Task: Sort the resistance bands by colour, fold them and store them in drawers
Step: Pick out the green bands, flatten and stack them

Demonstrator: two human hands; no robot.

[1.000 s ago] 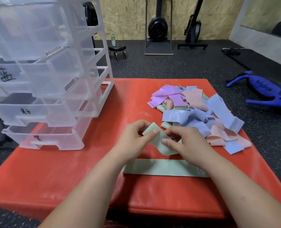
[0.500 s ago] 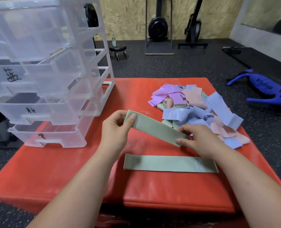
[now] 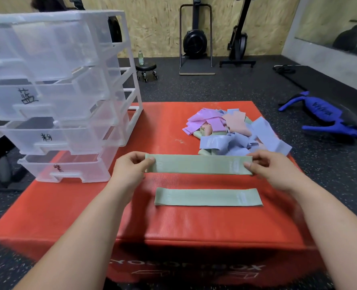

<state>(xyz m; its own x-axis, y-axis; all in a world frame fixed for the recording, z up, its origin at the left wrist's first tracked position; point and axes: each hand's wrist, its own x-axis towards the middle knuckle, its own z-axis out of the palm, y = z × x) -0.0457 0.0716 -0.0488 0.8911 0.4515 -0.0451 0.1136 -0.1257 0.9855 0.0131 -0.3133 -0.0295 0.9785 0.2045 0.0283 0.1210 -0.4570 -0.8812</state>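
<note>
Red box (image 3: 69, 206), hands (image 3: 129, 168) (image 3: 269, 168) pinching green band (image 3: 198, 164); top drawer (image 3: 48, 45) cropped

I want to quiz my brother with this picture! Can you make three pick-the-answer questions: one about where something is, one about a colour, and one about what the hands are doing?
1. Where is the loose green band? A on a shelf; B on the red box; C in a bucket.
2. What colour is the held band? A yellow; B black; C green.
3. What grips the held band? A both hands; B one hand; C nothing.
Answers: 1 B, it lies flat on the box. 2 C, it matches the loose one. 3 A, the left hand and right hand pinch its ends.
</note>
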